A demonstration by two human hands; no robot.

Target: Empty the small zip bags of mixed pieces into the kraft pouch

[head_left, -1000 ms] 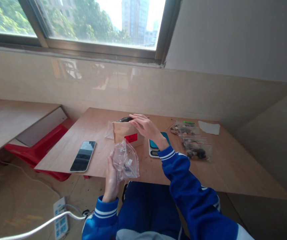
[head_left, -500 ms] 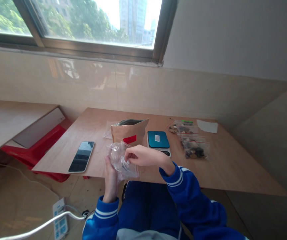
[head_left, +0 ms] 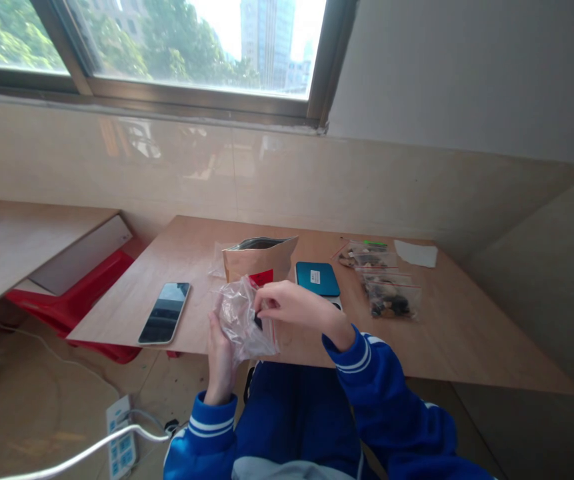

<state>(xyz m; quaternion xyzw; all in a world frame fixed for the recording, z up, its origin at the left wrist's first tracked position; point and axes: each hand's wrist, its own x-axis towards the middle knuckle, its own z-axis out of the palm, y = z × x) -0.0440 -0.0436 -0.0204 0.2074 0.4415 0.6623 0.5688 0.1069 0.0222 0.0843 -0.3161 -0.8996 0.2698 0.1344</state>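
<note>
Two bare hands at one clear plastic bag [head_left: 239, 320], just over the near edge of the table [head_left: 441, 347], in front of a paper bag. Left hand [head_left: 221, 353] partly closed, fingers behind and thumb along the side, gripping the plastic. Right hand [head_left: 291, 305] half curled over the bag's right side, thumb and fingers drawn close together. Right at those fingertips, a small dark piece [head_left: 258, 321]; pinched or merely touched, impossible to tell.

Thin, crinkled, glossy film on the plastic bag, with a reddish line along its right edge. Smooth brown paper on the upright paper bag [head_left: 239, 263], mouth gaping, lining dark and shiny. To its right, a flat square scale [head_left: 317, 279] with rounded corners and a teal top, front partly hidden by the right wrist. Farther right, flat clear bags [head_left: 394, 301] of lumpy dark and tan bits, plus a pale paper sheet [head_left: 415, 254]. Well left, a phone [head_left: 165, 313], glassy and dark.

On the paper bag, a bright red label [head_left: 263, 277]; on the scale, a white sticker [head_left: 315, 277], print too small to read.
</note>
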